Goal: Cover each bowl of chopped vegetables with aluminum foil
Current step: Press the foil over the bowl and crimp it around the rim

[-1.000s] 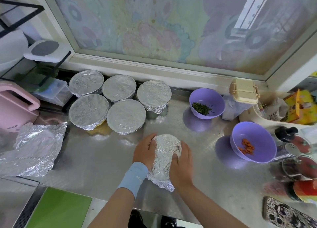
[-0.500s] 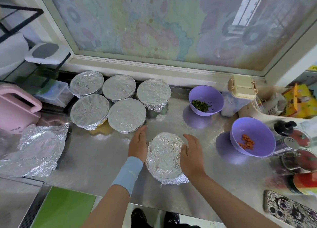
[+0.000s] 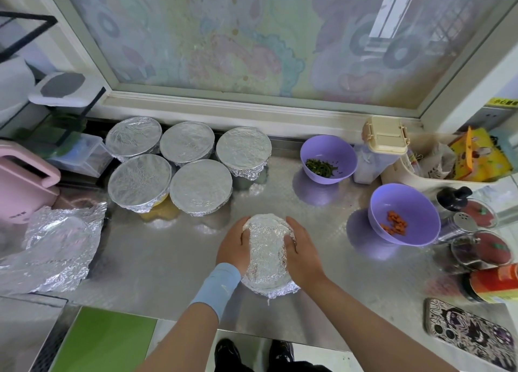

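Observation:
A bowl wrapped in crinkled foil (image 3: 267, 255) stands on the steel counter (image 3: 157, 262) in front of me. My left hand (image 3: 234, 248) cups its left side and my right hand (image 3: 301, 249) cups its right side, fingers curled over the rim and pressing the foil down. Several foil-covered bowls (image 3: 200, 186) are grouped at the back left. Two purple bowls stand uncovered on the right: one with chopped greens (image 3: 328, 158), one with orange carrot pieces (image 3: 403, 213). Loose crumpled foil (image 3: 56, 242) lies at the far left.
A pink appliance (image 3: 22, 186) sits at the left edge. Jars and shakers (image 3: 476, 240), a lidded beige box (image 3: 385, 135) and a white tray of packets (image 3: 459, 161) crowd the right side. A patterned phone (image 3: 468, 332) lies front right; a green board (image 3: 103, 341) front left.
Half a second ago my hands lay open beside the bowl; now both have closed in over its rim and press the foil down.

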`<act>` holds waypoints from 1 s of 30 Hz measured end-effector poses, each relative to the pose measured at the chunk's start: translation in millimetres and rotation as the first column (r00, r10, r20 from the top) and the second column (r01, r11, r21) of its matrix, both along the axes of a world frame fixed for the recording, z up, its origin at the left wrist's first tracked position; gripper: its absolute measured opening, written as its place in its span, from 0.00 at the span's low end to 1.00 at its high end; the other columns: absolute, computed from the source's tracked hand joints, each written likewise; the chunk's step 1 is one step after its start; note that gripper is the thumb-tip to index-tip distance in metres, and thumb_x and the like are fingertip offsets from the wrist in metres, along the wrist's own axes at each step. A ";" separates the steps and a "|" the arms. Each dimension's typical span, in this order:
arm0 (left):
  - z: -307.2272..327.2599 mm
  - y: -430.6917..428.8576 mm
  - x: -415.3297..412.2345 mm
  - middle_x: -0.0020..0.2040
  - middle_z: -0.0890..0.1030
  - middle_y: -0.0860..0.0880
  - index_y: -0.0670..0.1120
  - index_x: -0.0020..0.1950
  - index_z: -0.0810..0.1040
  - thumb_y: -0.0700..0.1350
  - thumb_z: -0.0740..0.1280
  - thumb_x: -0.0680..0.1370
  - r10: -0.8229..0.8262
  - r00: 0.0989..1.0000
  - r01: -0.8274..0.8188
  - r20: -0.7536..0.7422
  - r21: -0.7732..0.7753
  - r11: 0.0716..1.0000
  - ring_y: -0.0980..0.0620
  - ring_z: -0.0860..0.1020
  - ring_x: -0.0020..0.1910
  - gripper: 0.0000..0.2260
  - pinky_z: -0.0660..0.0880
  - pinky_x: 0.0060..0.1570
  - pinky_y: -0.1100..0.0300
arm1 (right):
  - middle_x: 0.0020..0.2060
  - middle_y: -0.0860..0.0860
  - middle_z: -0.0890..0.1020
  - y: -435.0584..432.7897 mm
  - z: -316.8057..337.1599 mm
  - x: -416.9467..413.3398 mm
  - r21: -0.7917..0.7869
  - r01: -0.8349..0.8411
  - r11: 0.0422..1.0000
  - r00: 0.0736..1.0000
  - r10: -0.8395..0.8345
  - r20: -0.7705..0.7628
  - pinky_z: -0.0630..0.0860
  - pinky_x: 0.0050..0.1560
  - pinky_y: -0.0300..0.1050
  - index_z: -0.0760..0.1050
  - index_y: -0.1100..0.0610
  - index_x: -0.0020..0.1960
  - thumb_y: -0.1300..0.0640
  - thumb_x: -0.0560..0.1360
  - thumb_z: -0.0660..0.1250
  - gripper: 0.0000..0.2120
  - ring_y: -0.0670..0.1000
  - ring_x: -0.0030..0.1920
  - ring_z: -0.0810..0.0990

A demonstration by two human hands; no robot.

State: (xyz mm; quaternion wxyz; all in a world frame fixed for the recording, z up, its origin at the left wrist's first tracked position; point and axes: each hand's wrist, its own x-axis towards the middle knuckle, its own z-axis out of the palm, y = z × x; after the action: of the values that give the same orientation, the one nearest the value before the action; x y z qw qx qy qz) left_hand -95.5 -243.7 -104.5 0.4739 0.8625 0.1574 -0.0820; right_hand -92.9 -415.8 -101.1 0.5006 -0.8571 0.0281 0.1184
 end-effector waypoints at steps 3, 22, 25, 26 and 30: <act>2.2 0.6 -3.0 0.73 0.69 0.54 0.57 0.75 0.64 0.43 0.54 0.83 0.015 0.999 -0.012 -0.032 0.081 0.997 0.49 0.69 0.69 0.21 0.67 0.68 0.52 | 0.71 0.45 0.67 -2.7 -0.4 6.5 -0.048 -0.045 0.998 0.999 0.045 0.009 0.58 0.69 0.36 0.61 0.51 0.76 0.56 0.82 0.58 0.22 0.45 0.71 0.65; 7.1 -2.2 3.0 0.66 0.73 0.56 0.56 0.68 0.69 0.52 0.53 0.83 -0.125 0.990 0.135 -0.066 0.177 0.975 0.51 0.75 0.60 0.15 0.70 0.61 0.55 | 0.68 0.43 0.73 10.2 3.4 -1.0 -0.056 0.079 0.995 0.996 -0.080 -0.027 0.64 0.65 0.37 0.67 0.47 0.72 0.57 0.81 0.56 0.20 0.47 0.66 0.71; 10.7 -3.0 -8.8 0.62 0.76 0.54 0.54 0.66 0.70 0.54 0.53 0.83 -0.050 0.992 0.072 -0.117 0.198 0.977 0.49 0.76 0.57 0.15 0.72 0.59 0.52 | 0.68 0.42 0.74 2.7 5.3 11.2 -0.086 -0.064 0.994 0.997 0.060 -0.050 0.63 0.66 0.36 0.68 0.47 0.73 0.57 0.82 0.56 0.20 0.46 0.67 0.71; 11.8 -2.9 -10.0 0.61 0.77 0.53 0.53 0.65 0.71 0.54 0.52 0.83 -0.035 0.991 0.065 -0.129 0.235 0.970 0.49 0.76 0.57 0.15 0.73 0.58 0.52 | 0.69 0.43 0.73 0.5 5.4 13.7 -0.102 -0.091 0.991 0.995 0.087 -0.037 0.62 0.68 0.38 0.67 0.48 0.73 0.57 0.81 0.56 0.20 0.47 0.69 0.70; 15.5 -2.7 0.0 0.70 0.71 0.51 0.50 0.71 0.69 0.49 0.55 0.83 -0.069 0.996 0.051 0.050 0.294 0.954 0.49 0.68 0.69 0.17 0.66 0.67 0.53 | 0.69 0.49 0.71 -1.2 8.7 2.3 -0.292 0.069 0.954 0.986 -0.021 0.165 0.62 0.72 0.47 0.69 0.53 0.71 0.60 0.79 0.58 0.20 0.51 0.70 0.68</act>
State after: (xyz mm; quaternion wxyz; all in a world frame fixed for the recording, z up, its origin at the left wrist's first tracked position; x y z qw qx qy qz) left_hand -95.5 -246.4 -89.0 0.3429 0.9296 0.1271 -0.0463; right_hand -90.6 -417.0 -92.4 0.3695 -0.9283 0.0247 0.0321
